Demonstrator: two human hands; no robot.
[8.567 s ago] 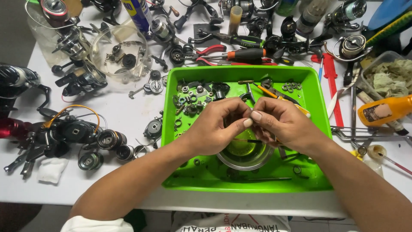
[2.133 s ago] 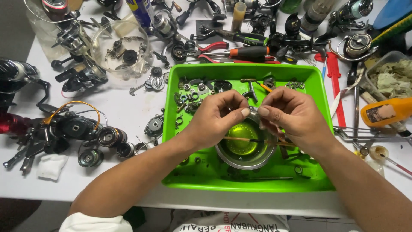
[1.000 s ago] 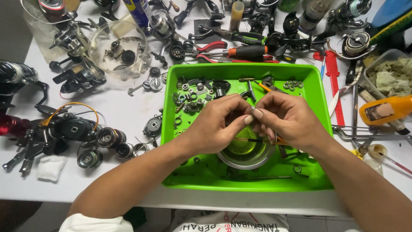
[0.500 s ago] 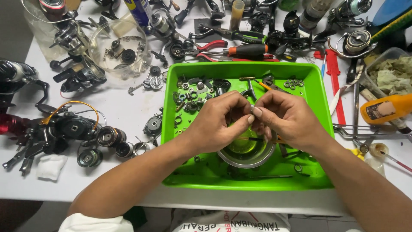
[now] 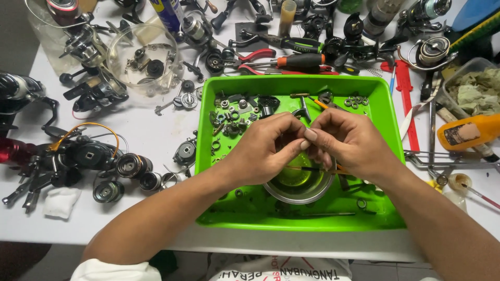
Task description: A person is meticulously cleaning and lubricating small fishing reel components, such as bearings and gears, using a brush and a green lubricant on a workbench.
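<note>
Green tray (image 5: 388, 125), hands (image 5: 312, 148) unmoved

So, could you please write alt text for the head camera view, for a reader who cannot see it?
Two hands, left and right, meet fingertip to fingertip over a small metal bowl in a green tray scattered with small metal parts. Around the tray, a white table is crowded with fishing reels, pliers and a screwdriver.
</note>
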